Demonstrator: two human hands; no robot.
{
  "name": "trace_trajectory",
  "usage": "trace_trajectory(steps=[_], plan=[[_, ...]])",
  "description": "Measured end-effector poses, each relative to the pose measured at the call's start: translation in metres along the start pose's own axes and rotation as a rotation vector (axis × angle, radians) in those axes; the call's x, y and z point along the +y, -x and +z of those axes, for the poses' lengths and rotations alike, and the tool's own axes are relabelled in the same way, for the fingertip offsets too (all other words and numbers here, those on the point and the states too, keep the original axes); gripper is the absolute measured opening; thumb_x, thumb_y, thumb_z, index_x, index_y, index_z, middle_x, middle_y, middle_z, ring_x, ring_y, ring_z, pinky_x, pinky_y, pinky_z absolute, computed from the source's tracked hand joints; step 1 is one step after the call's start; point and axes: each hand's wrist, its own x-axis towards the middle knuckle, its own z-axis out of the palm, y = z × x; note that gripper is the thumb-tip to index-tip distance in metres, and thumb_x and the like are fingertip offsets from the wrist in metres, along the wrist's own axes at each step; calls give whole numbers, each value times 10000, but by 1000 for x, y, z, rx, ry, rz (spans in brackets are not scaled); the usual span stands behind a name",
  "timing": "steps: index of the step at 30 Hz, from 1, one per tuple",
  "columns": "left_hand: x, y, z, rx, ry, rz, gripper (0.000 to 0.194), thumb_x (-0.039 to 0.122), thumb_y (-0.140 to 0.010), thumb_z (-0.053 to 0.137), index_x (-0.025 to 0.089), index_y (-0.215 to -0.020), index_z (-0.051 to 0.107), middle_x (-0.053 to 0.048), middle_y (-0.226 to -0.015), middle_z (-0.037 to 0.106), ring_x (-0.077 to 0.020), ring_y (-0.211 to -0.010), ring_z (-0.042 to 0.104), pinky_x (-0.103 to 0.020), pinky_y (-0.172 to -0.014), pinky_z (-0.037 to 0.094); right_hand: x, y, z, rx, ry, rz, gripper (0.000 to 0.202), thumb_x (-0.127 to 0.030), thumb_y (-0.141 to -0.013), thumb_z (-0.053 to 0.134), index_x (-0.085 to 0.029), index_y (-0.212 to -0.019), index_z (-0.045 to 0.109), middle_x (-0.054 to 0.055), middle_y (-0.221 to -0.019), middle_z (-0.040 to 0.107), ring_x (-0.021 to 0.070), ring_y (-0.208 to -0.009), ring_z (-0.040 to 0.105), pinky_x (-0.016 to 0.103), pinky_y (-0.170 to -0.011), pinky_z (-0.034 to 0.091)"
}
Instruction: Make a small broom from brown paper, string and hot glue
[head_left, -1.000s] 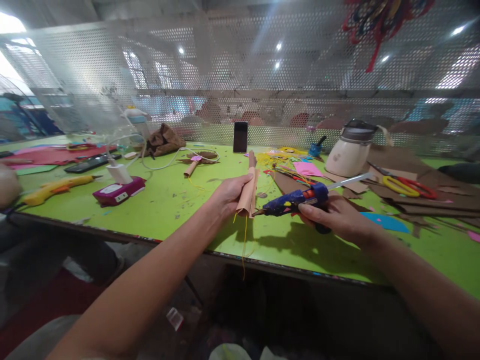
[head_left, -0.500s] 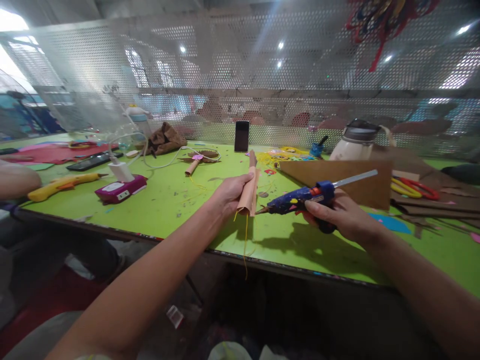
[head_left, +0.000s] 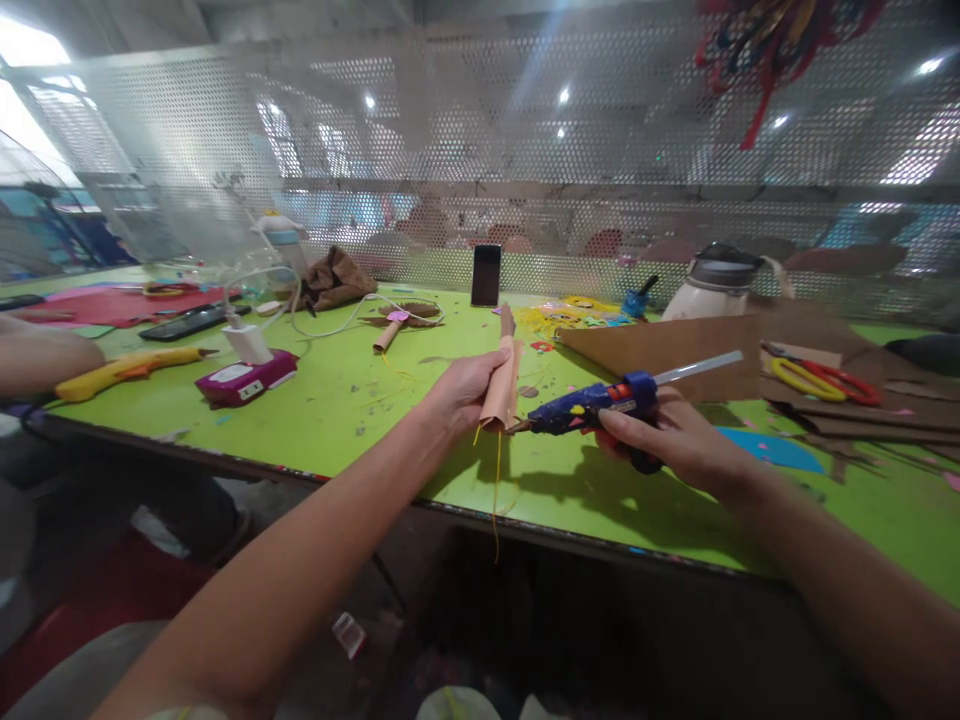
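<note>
My left hand (head_left: 476, 388) is closed around a rolled brown paper tube (head_left: 500, 398), its near end pointing toward me. A yellow string (head_left: 496, 490) hangs from that end past the table's edge. In my right hand (head_left: 679, 435) is a blue hot glue gun (head_left: 592, 407) with a clear glue stick (head_left: 697, 368) jutting from its back. The gun's nozzle is at the right side of the tube's near end; whether it touches the paper I cannot tell. Farther back lies a similar paper tube (head_left: 387, 335) with a pink piece and brown leaf-like shapes.
On the green table (head_left: 300, 430) lie a yellow glue gun (head_left: 131, 374), a purple power adapter (head_left: 247, 378) and a white cable. A phone (head_left: 486, 275) stands at the back. Scissors (head_left: 821, 382), brown paper and a jug (head_left: 711, 285) are at right. Another person's arm (head_left: 45, 355) rests at left.
The glue gun has moved slightly left, bringing its nozzle closer to the tube's near end. My left hand keeps its hold on the tube.
</note>
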Motion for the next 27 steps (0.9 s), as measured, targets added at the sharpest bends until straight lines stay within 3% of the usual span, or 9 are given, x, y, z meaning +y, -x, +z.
trace_trajectory(steps=[14,18,23,27], plan=[[3,7,5,28,-24,6,234,237,-876,477,76,-1012,580,-56,-596,613,-172,-476,589,-303,-497,521,4,-1,-3,31,-49,-8,452,-529,-842,502,-143,-625,596,28,-578,541,107,-522,471,228,-465,352],[3,4,3,2,-4,-1,245,250,-879,473,79,-1018,581,-65,-622,622,-183,-513,606,-328,-538,533,5,-2,0,3,-45,0,456,-531,-841,501,-137,-638,607,35,-584,542,115,-527,473,236,-469,351],[3,5,2,51,13,16,233,239,-856,522,85,-1015,596,-67,-637,630,-162,-505,591,-302,-543,533,6,0,-2,-18,-82,23,462,-544,-831,511,-132,-649,617,42,-587,558,116,-521,478,233,-459,344],[3,4,2,23,-14,14,245,251,-865,502,88,-1030,585,-63,-628,628,-172,-514,597,-307,-526,528,7,-1,-2,23,-101,19,452,-533,-840,507,-136,-658,622,38,-595,560,115,-527,484,232,-477,360]])
